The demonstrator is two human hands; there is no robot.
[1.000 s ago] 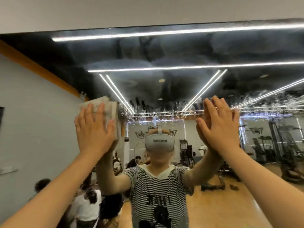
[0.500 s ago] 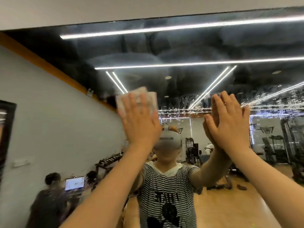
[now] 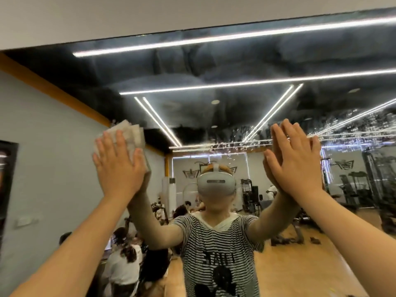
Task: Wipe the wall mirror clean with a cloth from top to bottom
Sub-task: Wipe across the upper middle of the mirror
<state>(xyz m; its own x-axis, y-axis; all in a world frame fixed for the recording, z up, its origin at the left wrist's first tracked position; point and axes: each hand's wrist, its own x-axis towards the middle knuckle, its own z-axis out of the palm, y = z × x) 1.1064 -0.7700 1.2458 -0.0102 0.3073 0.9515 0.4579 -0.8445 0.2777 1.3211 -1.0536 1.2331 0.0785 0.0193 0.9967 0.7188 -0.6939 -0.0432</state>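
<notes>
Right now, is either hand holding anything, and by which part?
The left hand presses the folded cloth flat against the mirror, palm over its lower part, fingers straight. The right hand holds nothing; it rests flat on the glass.

Setting: commercial gym or fitness studio, seen mostly as a reflection in a large wall mirror [image 3: 214, 82]. Evidence: weight machines [image 3: 377, 189] and further exercise equipment [image 3: 249, 196] along the far side; polished wooden floor [image 3: 289, 269]; dark ceiling with long linear strip lights [image 3: 257, 82]; grey walls with an orange band [image 3: 53, 86] at the top; winged emblem [image 3: 214, 168] painted on the back wall. Several people [image 3: 124, 260] sit grouped low at the left.
</notes>
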